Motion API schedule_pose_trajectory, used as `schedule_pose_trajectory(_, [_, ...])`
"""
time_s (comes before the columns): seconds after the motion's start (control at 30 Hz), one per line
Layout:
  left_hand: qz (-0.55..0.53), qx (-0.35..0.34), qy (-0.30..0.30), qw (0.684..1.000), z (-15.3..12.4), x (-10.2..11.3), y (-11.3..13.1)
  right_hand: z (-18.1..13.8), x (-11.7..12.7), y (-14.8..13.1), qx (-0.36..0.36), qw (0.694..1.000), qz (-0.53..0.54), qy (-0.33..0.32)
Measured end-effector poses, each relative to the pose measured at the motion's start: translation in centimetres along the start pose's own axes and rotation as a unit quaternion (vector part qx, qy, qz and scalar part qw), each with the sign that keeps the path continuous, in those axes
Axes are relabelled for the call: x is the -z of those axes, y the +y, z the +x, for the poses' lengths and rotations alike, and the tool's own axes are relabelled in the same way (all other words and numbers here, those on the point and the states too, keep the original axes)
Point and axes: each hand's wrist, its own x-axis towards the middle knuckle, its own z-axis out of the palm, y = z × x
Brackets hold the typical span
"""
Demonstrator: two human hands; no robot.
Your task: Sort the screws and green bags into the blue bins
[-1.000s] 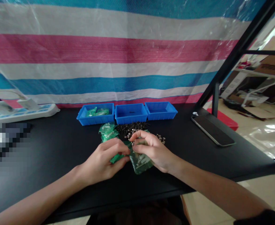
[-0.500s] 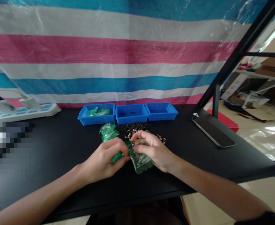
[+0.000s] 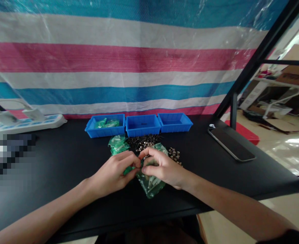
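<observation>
A small green see-through plastic bag [image 3: 151,189] with white pieces inside hangs below my fingers. My left hand [image 3: 120,169] is closed in a pinch at the bag's upper left edge. Curled over the top of the bag, my right hand [image 3: 164,166] has its thumb and forefinger meeting the left fingertips. The exact pinch points are partly hidden. Behind my left hand lie more green bags [image 3: 118,144]. Dark screws [image 3: 146,138] are heaped just beyond the hands, and shiny small metal parts [image 3: 174,154] lie by my right hand.
Three blue bins stand in a row at the back: a left bin [image 3: 88,130] with green bags, a middle bin [image 3: 143,131] and a right bin [image 3: 176,126]. A phone [image 3: 230,144] lies to the right. At the left is a white power strip [image 3: 55,121].
My right hand has come down and left, so its fingertips now meet my left hand's. The bag has shifted slightly left and toward me, and the metal parts show more.
</observation>
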Motion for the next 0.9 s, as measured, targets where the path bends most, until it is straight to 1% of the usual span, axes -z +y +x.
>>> schedule_pose_trajectory(0.13, [0.017,0.018,0.002,1.0,0.0,-0.1,-0.3,-0.1,0.1,-0.3,0.005,1.0,0.022,0.006])
schedule_pose_trajectory(0.23, [0.02,0.032,-0.005,0.999,0.0,-0.1,-0.3,-0.1,0.3,-0.5,0.028,0.998,0.05,-0.002])
schedule_pose_trajectory(0.3, [0.016,0.049,0.0,0.999,0.1,-0.2,-0.3,0.0,0.4,-0.5,0.044,0.998,0.048,0.007])
schedule_pose_trajectory(0.37, [0.012,0.069,0.002,0.998,0.1,-0.2,-0.2,0.0,0.4,-0.5,0.06,0.997,0.019,0.042])
schedule_pose_trajectory(0.43, [0.003,0.095,-0.006,0.995,0.2,-0.1,-0.1,0.0,0.5,-0.4,0.096,0.99,-0.045,0.095])
schedule_pose_trajectory(0.47, [-0.007,0.108,-0.012,0.994,0.3,0.0,0.0,0.0,0.5,-0.4,0.126,0.981,-0.087,0.122])
schedule_pose_trajectory(0.53, [-0.042,0.127,-0.022,0.991,0.5,0.2,0.2,-0.1,0.6,-0.4,0.207,0.95,-0.165,0.164])
schedule_pose_trajectory(0.57, [-0.069,0.133,-0.026,0.988,0.6,0.3,0.3,-0.2,0.7,-0.5,0.254,0.932,-0.192,0.173])
schedule_pose_trajectory(0.63, [-0.149,0.151,-0.04,0.977,0.7,0.5,0.6,-0.4,0.7,-0.7,0.345,0.894,-0.232,0.167])
schedule_pose_trajectory(0.67, [-0.207,0.167,-0.044,0.963,0.7,0.5,0.7,-0.5,0.7,-0.7,0.384,0.875,-0.251,0.156])
schedule_pose_trajectory(0.7, [-0.277,0.187,-0.044,0.942,0.7,0.5,0.8,-0.6,0.7,-0.8,0.415,0.856,-0.27,0.144])
schedule_pose_trajectory(0.73, [-0.353,0.207,-0.038,0.912,0.7,0.5,0.8,-0.7,0.7,-0.8,0.437,0.841,-0.291,0.135])
schedule_pose_trajectory(0.8, [-0.486,0.239,-0.002,0.84,0.7,0.4,0.7,-0.8,0.7,-0.8,0.453,0.819,-0.326,0.133])
schedule_pose_trajectory(0.83, [-0.529,0.248,0.02,0.811,0.7,0.3,0.7,-0.8,0.7,-0.7,0.452,0.813,-0.34,0.138])
schedule_pose_trajectory(0.87, [-0.553,0.255,0.038,0.792,0.7,0.3,0.6,-0.8,0.7,-0.6,0.449,0.809,-0.352,0.143])
schedule_pose_trajectory(0.9, [-0.558,0.261,0.051,0.786,0.8,0.3,0.6,-0.8,0.7,-0.5,0.443,0.806,-0.364,0.147])
